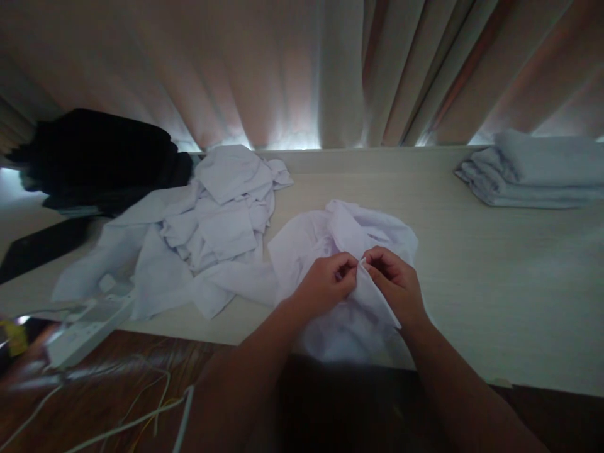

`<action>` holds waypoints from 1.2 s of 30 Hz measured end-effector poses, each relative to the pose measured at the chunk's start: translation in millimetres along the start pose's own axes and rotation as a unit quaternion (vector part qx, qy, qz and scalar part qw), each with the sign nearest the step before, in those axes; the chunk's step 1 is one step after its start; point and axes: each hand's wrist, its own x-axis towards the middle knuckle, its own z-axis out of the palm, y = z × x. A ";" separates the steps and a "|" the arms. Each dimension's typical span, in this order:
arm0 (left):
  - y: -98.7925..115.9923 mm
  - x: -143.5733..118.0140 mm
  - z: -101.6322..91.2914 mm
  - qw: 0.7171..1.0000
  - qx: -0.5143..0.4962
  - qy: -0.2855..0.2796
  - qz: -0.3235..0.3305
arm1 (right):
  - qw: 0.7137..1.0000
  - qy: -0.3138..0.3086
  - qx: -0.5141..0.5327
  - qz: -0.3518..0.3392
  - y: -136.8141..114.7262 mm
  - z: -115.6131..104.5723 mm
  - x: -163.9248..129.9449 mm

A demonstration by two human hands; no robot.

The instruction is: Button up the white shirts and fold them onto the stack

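Your left hand (328, 283) and right hand (399, 286) nearly meet in the head view, fingertips pinched closed on an edge of the white cloth (349, 229). It spreads beneath and beyond them on the pale desk (509, 270), just beside a rumpled white pile (231, 217). Folded pale fabric (542, 176) lies well apart, rightward; a black stack (104, 157) sits far left.

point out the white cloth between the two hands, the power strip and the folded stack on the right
White cloth (370, 302): head view, on its middle
Power strip (89, 330): head view, on its top face
Folded stack (540, 167): head view, on its upper layer
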 end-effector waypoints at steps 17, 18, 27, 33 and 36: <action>-7.2 -14.0 -81.4 0.919 0.370 -0.023 -0.130 | 0.930 0.068 -0.290 -0.217 2.6 2.4 5.4; -9.3 -21.1 -92.9 0.906 0.392 -0.043 -0.155 | 0.929 0.062 -0.292 -0.221 3.1 4.6 5.4; -48.2 -95.8 -176.2 0.837 0.415 -0.080 -0.346 | 0.949 -0.004 -0.250 -0.193 7.4 28.2 0.5; -74.2 -121.1 -192.6 0.810 0.423 -0.093 -0.395 | 0.956 -0.021 -0.233 -0.174 14.3 35.7 -0.4; -76.7 -121.5 -187.8 0.814 0.424 -0.083 -0.388 | 0.956 -0.026 -0.233 -0.174 17.0 38.2 1.3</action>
